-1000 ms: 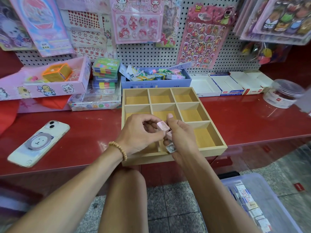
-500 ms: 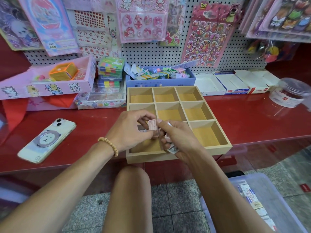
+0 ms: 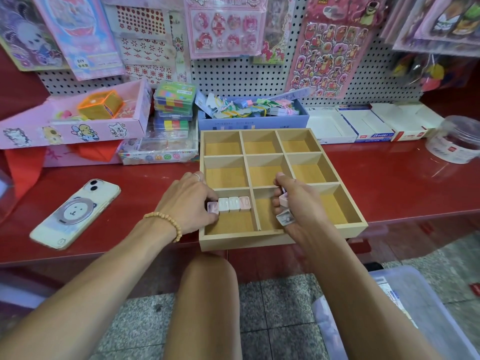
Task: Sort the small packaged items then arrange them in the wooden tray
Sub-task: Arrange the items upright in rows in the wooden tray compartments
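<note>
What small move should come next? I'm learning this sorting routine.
Probably the left hand lets go of the end packet and takes another from the right hand. The row fills only the back of the tray's near-left compartment, and the right hand holds more packets.

Wooden tray (image 3: 281,239) on shelf (image 3: 389,188), four packets (image 3: 230,203) in its near-left compartment — phone (image 3: 75,213) left of tray.

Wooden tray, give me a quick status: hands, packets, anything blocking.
Left hand pinching the end packet of a four-packet row, near-left compartment of wooden tray. Right hand grips spare packets. Nothing blocking.
</note>
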`<state>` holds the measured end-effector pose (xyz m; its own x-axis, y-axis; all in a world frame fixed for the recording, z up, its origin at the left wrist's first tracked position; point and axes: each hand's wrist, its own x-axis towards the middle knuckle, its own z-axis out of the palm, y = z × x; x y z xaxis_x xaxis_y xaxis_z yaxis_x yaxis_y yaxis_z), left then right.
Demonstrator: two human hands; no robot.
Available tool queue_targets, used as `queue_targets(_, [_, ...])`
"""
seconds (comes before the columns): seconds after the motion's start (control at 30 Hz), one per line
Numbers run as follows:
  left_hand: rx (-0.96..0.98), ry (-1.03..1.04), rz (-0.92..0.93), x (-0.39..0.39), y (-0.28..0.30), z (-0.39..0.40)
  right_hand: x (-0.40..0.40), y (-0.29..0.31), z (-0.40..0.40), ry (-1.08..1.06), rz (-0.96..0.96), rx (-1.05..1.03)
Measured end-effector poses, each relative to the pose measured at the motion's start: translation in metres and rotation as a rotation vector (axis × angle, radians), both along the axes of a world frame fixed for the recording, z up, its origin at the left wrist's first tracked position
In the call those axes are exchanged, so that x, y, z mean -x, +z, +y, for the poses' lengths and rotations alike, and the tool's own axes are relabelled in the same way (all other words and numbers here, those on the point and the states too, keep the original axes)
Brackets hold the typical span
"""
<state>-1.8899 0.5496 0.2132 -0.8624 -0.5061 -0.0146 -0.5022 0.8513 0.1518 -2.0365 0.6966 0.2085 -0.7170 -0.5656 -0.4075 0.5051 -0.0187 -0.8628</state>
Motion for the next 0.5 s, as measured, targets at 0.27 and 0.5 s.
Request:
queue_targets(0.27, [0.021, 0.021, 0.054, -0.0002, -0.0019, -0.0021, 0.0000, 0.0004, -0.0006, -0.020, -0.026, 0.008])
queue_targets(0.5, [0.067, -0.004, 0.102, 0.0036, -0.0036, 0.0015, -0.0027, 0.0006, -0.0019, -0.054, -0.187, 0.108])
